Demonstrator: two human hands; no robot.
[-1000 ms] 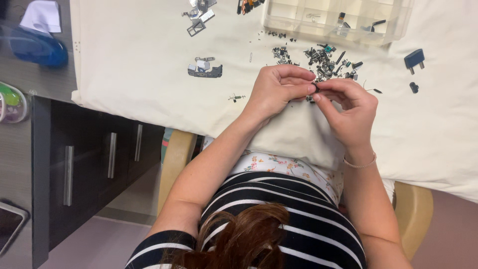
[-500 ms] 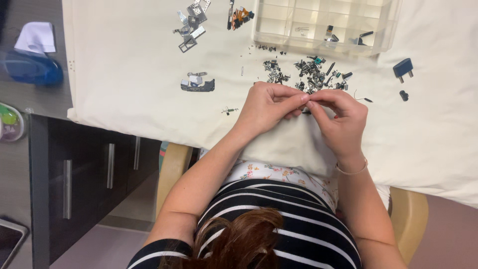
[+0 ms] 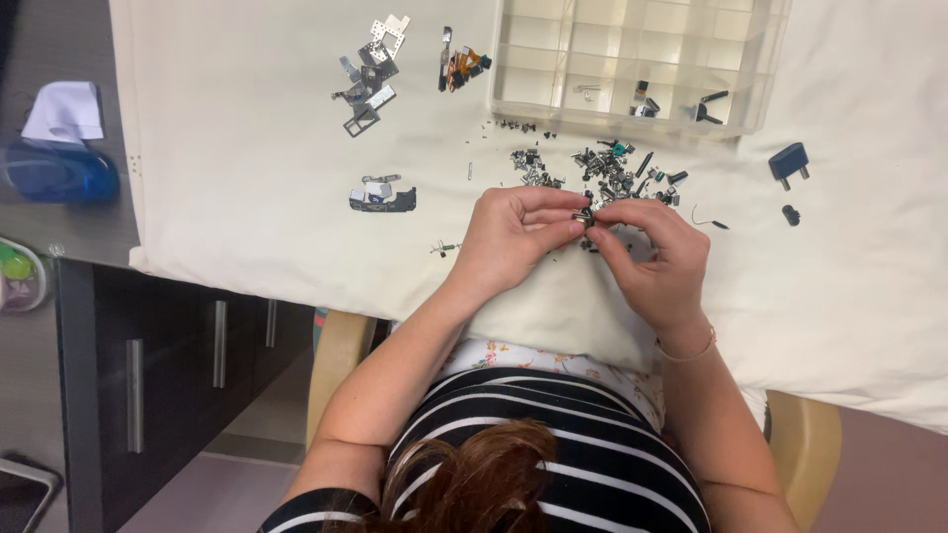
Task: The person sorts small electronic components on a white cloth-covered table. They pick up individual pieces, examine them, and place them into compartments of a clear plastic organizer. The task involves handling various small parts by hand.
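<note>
Head view, looking straight down on a seated person in a black-and-white striped top, working at a table draped in a cream cloth (image 3: 247, 148).

The left hand (image 3: 513, 237) and right hand (image 3: 657, 252) meet near the centre of the frame. Both are curled, thumb and fingertips pinched together on a small dark metal part (image 3: 585, 217) held between them, just above the cloth. Whether each hand grips it firmly or only steadies it is hard to tell (the part is tiny and mostly hidden by fingers). A thin bracelet (image 3: 686, 350) circles the right wrist.

At about 12 o'clock from the hands, just beside them, lies a scattered pile of small dark screws and bits (image 3: 602, 168). Further toward 12 o'clock sits a clear plastic compartment box (image 3: 553, 59), with a few small pieces in its nearer cells.

At 10 o'clock, a cluster of silver metal brackets (image 3: 370, 74); beside it an orange and black component (image 3: 464, 67). At 9 o'clock, a small grey and dark blue module (image 3: 382, 195).

At 2 o'clock, well apart, a dark blue plug-shaped piece (image 3: 790, 161) and a little black cap (image 3: 790, 213).

Off the cloth at far 9 o'clock, a blue object (image 3: 54, 170) with white paper on it rests on a dark drawer cabinet (image 3: 168, 355).
</note>
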